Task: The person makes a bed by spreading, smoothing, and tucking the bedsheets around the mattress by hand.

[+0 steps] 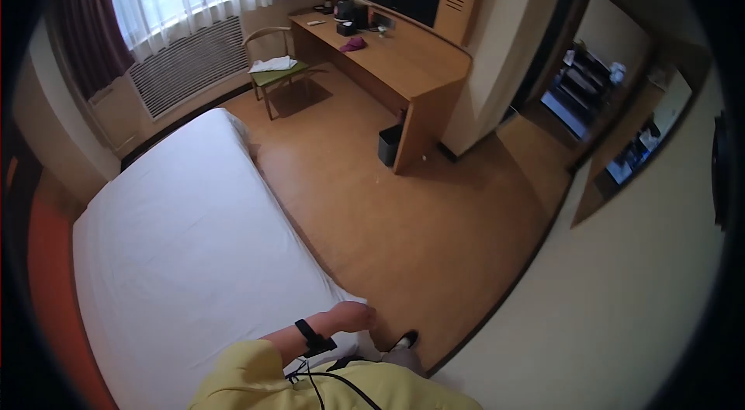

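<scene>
A white sheet (194, 247) covers the bed on the left, mostly smooth with faint creases. At the bed's near right corner is my left hand (355, 316), reaching out of a yellow sleeve with a black band on the wrist. Its fingers are curled closed at the edge of the sheet, and a bit of white cloth shows just beyond the knuckles. The fingertips themselves are partly hidden. My right hand is out of view.
A wooden desk (419, 71) with a kettle (344, 9) and purple cloth item (353, 44) stands along the far wall. Near it are a chair (273, 76) holding white cloth and a black bin (389, 145). A wall (559, 317) runs close on the right.
</scene>
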`<state>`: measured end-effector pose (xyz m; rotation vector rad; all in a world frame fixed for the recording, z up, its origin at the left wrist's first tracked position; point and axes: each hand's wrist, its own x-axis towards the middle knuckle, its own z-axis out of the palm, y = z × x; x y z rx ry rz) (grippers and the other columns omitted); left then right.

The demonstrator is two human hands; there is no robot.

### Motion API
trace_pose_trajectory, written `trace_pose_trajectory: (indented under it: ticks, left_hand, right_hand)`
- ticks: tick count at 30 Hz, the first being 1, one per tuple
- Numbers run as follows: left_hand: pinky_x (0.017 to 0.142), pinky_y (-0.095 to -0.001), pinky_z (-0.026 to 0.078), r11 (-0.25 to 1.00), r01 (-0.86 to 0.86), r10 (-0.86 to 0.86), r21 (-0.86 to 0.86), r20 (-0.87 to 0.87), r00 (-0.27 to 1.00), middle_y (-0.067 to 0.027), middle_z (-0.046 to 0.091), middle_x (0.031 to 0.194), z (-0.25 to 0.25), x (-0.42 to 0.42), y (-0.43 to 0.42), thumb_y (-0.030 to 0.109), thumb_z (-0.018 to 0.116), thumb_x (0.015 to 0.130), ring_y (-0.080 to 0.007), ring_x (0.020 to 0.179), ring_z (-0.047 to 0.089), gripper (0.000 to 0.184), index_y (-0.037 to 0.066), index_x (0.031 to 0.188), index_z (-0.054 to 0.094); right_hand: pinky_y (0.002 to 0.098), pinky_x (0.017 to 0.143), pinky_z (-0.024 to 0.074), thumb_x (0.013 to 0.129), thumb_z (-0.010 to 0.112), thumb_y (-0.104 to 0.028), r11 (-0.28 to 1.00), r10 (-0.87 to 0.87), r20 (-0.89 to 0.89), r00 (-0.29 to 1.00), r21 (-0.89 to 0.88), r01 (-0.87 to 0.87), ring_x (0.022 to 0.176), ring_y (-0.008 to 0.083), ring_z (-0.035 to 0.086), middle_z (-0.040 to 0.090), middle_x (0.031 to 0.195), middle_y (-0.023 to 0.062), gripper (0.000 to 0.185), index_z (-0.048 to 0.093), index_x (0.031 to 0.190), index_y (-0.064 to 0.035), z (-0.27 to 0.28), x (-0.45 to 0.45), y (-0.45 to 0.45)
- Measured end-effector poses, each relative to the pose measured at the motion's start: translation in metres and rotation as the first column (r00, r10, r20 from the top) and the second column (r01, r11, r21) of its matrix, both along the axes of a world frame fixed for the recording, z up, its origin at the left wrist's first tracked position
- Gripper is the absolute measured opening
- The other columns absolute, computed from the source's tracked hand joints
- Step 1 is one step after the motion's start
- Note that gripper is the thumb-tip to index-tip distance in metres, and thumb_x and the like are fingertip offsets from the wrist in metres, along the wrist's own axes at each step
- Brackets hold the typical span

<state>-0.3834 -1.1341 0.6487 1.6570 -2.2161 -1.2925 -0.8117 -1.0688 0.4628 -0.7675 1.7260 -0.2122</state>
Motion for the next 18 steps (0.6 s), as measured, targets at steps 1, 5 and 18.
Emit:
trace_pose_trajectory:
  ticks: [1,5,18]
  left_hand:
    - [0.065,-0.0388,0.044,1.0,-0.002,0.002,-0.003,0.026,1.0,-0.0114,0.059,0.082,0.001,-0.004,-0.025,0.033,0.049,0.076,-0.0309,0.078,0.056,0.027,0.009,0.086,0.056]
    - [0.066,-0.0377,0.044,0.984,-0.131,0.135,-0.119,0.026,0.99,-0.01,0.06,0.084,-0.013,0.002,-0.098,0.033,0.052,0.076,-0.0297,0.08,0.056,0.028,0.009,0.089,0.056]
    - [0.067,-0.0364,0.045,0.668,-0.742,0.735,0.055,0.106,0.67,-0.01,0.06,0.085,0.009,0.071,-0.215,0.033,0.055,0.076,-0.0278,0.081,0.057,0.028,0.009,0.092,0.057]
  right_hand:
    - [0.0346,0.052,0.0436,0.067,0.052,-0.021,1.0,0.014,-0.008,1.0,0.007,-0.014,0.054,0.0214,0.055,0.058,0.06,0.0069,0.014,0.061,0.062,-0.0109,-0.004,-0.004,-0.028]
    - [0.0338,0.051,0.0437,0.067,0.053,-0.02,0.991,0.123,-0.054,0.991,0.063,-0.119,0.052,0.021,0.054,0.057,0.059,0.0067,0.013,0.06,0.062,-0.0104,-0.02,-0.034,-0.118]
    - [0.0274,0.051,0.0443,0.075,0.052,-0.018,0.962,0.252,0.052,0.966,0.091,-0.256,0.057,0.0129,0.055,0.056,0.065,0.0023,0.009,0.054,0.075,-0.0093,-0.034,0.041,-0.58]
